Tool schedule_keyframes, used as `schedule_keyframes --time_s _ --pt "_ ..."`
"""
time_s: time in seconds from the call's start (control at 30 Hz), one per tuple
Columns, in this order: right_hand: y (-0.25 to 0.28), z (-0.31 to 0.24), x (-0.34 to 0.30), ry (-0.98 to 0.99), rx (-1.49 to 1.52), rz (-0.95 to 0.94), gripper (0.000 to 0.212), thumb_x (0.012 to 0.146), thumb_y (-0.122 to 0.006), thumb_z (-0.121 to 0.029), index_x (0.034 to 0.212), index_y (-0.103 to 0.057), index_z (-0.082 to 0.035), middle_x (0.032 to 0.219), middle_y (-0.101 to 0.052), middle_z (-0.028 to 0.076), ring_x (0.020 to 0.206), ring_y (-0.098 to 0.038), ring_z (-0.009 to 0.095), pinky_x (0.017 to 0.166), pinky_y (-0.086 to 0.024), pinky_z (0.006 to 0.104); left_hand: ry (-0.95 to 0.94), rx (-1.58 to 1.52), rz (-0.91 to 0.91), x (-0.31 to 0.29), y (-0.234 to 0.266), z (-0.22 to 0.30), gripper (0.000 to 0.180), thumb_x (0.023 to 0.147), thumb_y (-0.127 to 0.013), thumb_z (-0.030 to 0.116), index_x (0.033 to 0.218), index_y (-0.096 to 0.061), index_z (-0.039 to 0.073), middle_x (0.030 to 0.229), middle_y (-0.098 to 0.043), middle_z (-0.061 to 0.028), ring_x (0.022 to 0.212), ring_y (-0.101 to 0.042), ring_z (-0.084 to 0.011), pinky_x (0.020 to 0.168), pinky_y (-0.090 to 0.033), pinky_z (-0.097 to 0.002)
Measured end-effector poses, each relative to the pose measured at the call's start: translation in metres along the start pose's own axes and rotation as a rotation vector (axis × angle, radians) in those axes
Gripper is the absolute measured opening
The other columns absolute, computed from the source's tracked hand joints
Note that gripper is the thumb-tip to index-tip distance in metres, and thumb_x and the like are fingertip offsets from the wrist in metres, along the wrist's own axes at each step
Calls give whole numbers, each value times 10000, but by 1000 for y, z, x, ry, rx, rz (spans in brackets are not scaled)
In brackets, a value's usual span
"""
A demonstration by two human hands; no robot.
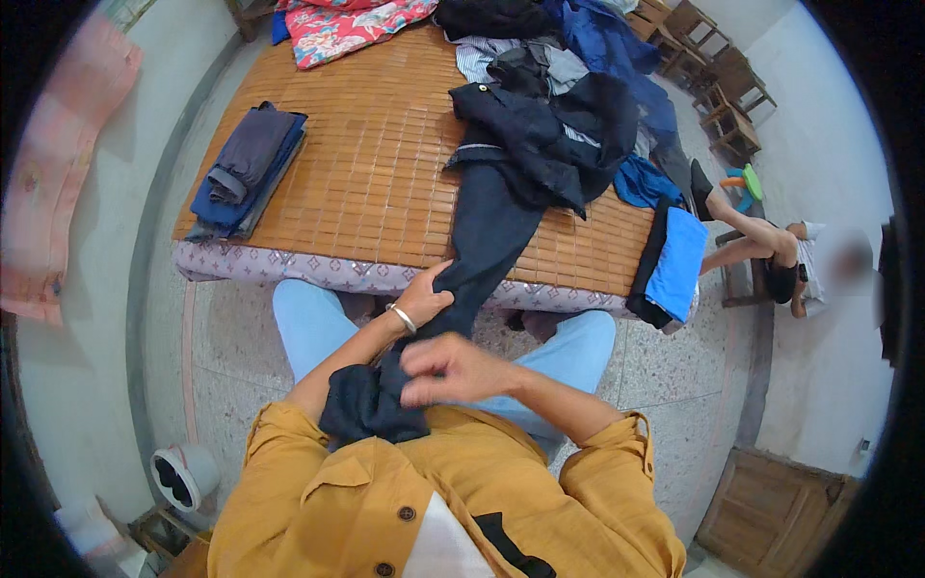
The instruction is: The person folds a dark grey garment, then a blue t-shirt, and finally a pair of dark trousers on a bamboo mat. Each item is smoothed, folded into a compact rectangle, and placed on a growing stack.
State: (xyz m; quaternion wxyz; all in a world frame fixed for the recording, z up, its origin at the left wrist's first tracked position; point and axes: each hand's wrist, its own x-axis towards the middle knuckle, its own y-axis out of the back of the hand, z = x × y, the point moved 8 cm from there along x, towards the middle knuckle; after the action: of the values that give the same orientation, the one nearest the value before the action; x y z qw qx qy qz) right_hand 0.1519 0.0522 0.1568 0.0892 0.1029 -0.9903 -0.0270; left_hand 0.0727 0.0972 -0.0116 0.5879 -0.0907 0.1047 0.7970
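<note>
A pair of dark trousers point(491, 217) stretches from the clothes on the bed, over its near edge and down to my lap. My left hand point(431, 297), with a bracelet at the wrist, pinches the edge of the trousers close to the bed's edge. Nearer to me, my right hand point(453, 370) hovers over the lower part of the cloth, thumb and fingers apart, slightly blurred. Under and beside it, a bunched dark end of cloth point(371, 405) lies in my lap. Whether it belongs to the same trousers cannot be made out.
The bed has a bamboo mat point(376, 144). Folded clothes point(249, 169) lie at its left, a folded blue and black garment point(673, 262) at its near right corner, and a loose clothes heap point(597, 48) behind. Another person point(771, 252) sits at the right. A white bin point(188, 474) stands at lower left.
</note>
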Motion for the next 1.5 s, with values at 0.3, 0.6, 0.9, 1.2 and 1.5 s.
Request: schedule_keyframes --time_s 0.3,0.6,0.9,1.2,1.5 --pt "182 79 -62 -253 -1131 896 411 711 -659 -89 1107 -563 -36 1093 -545 148 1072 -482 320 900 -406 397 68 -368 -293 -84 -16 42 491 684 -515 48 1163 -546 -57 955 -597 6 842 -533 -88 742 -435 -226" --pt "259 144 -93 -447 -561 1016 275 741 -613 -45 1016 -595 -31 891 -635 84 753 -580 178 674 -471 319 -100 -381 17 -54 86 122 446 656 -529 60 1085 -591 -45 948 -638 -58 825 -596 -110 752 -489 -257" --pt "249 104 -139 17 247 1649 113 810 -581 -49 918 -598 -21 819 -583 12 770 -541 128 715 -431 265 -620 608 697 -9 140 189 383 734 -584 65 1116 -601 94 980 -584 -106 961 -524 -274 894 -400 -364" --pt "162 81 -117 -303 -620 1328 275 703 -689 -101 931 -566 -10 939 -553 116 943 -509 266 832 -406 344 -348 295 281 -31 43 91 280 836 -588 49 1116 -604 44 1046 -580 -88 957 -581 -169 825 -488 -272" --pt "95 61 -86 -194 -645 912 332 727 -691 -119 1016 -584 5 1112 -569 190 1064 -526 343 908 -421 383 198 -713 17 9 -19 24 436 897 -588 296 1216 -500 13 1008 -599 -68 884 -589 -150 795 -488 -290"
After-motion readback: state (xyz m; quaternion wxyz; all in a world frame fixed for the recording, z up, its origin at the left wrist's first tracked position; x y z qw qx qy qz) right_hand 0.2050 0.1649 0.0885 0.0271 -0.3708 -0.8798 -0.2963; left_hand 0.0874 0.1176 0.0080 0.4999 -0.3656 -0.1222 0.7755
